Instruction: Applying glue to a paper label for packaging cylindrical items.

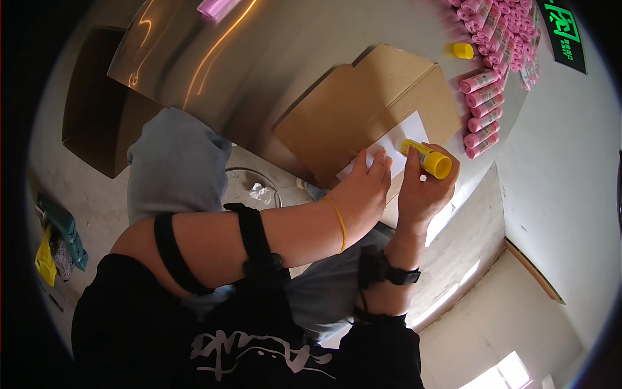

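Note:
A yellow glue stick (427, 159) is gripped in my right hand (424, 188), its working end against a white sheet of paper (395, 144). The sheet lies on a flattened brown cardboard piece (363, 104) at the table's near edge. My left hand (364, 185) rests on the paper's near part with its fingers stretched out, pressing it down beside the glue stick. A yellow cap (462, 50) stands apart on the table beyond the cardboard.
Many pink rolls (499, 32) are heaped at the far right, with several more lined up (483, 120) beside the cardboard. The shiny metal table (259, 45) carries a pink item (217, 8) at its far edge. An open cardboard box (97, 110) stands at left on the floor.

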{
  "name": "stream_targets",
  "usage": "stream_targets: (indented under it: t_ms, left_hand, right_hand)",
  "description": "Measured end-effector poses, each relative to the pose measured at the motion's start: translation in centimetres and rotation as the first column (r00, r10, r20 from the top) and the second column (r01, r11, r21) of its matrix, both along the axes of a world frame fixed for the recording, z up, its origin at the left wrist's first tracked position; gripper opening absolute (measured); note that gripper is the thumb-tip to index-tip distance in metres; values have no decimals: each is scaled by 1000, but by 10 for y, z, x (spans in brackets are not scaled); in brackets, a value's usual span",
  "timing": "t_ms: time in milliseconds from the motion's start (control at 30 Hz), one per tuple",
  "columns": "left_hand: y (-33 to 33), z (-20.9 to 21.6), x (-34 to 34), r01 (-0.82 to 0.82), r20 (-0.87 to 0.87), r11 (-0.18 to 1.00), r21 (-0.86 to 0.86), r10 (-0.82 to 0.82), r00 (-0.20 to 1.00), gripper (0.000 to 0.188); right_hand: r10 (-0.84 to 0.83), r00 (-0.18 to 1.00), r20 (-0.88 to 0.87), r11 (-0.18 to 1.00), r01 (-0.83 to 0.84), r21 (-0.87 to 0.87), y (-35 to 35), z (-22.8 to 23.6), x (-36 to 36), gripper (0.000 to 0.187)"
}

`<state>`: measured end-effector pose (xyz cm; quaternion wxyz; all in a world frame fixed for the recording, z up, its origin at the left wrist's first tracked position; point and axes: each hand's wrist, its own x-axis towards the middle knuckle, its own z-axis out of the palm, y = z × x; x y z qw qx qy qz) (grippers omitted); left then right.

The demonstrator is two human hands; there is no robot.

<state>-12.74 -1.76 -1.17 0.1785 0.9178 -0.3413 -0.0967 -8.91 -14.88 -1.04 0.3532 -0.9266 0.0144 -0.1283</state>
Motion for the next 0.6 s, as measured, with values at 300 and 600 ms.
stream_targets:
  t_ms: [300, 600]
  left_hand:
    - [3, 6, 3, 40, -9, 997, 63, -39, 999, 33]
    - [4, 6, 3, 47, 29, 996, 79, -49, 998, 34]
  right_hand:
    - [-93, 996, 5, 992, 92, 92, -18, -2, -16, 28]
    - [-157, 987, 38, 987, 156, 35, -37, -3, -25, 29]
